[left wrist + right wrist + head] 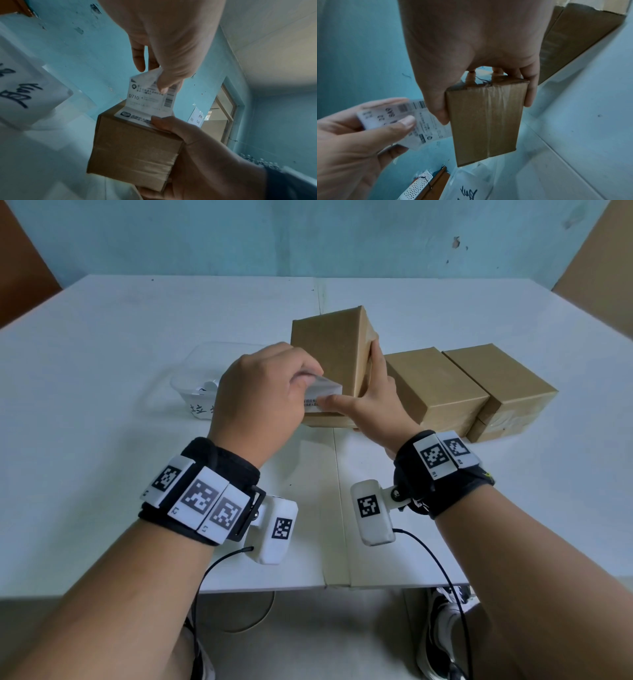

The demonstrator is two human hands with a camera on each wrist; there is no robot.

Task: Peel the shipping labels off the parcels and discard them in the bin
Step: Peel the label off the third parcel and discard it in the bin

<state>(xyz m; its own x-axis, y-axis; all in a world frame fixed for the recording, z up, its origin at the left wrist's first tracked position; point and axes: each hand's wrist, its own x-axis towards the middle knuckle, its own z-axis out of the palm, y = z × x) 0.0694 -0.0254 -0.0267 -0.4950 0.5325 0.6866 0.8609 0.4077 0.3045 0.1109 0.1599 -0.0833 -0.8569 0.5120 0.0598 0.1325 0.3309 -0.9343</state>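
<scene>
At the far left of the white table (102, 371) stood a clear plastic bin (191, 378) with dark handwriting on its near wall, and crumpled white paper lay inside it; the head view showed no more of its contents than that. Just right of the bin, the left hand (257, 395) was closed in a pinch on the free end of a white shipping label (325, 392), thumb on the printed face and fingers curled behind, the label lifted up off the box while its lower strip remained stuck down. The left wrist view alone showed the print: "D710", a barcode and a round logo, with the stuck strip lying along the top edge of the cardboard parcel (135, 148). The right wrist view alone showed the taped seam running down the parcel's narrow face and a perforated white object low near the wall, too blurred to name. The parcel stood tilted up on one edge in the middle of the table. The right hand (376, 405) was wrapped round it, thumb pressed on the stuck part of the label and fingers reaching over the far side, so this hand was closed firmly on the box. Further right, two more brown parcels (435, 388) (503, 392) lay flat on the table, side by side and touching, with no label visible on the faces that showed.
</scene>
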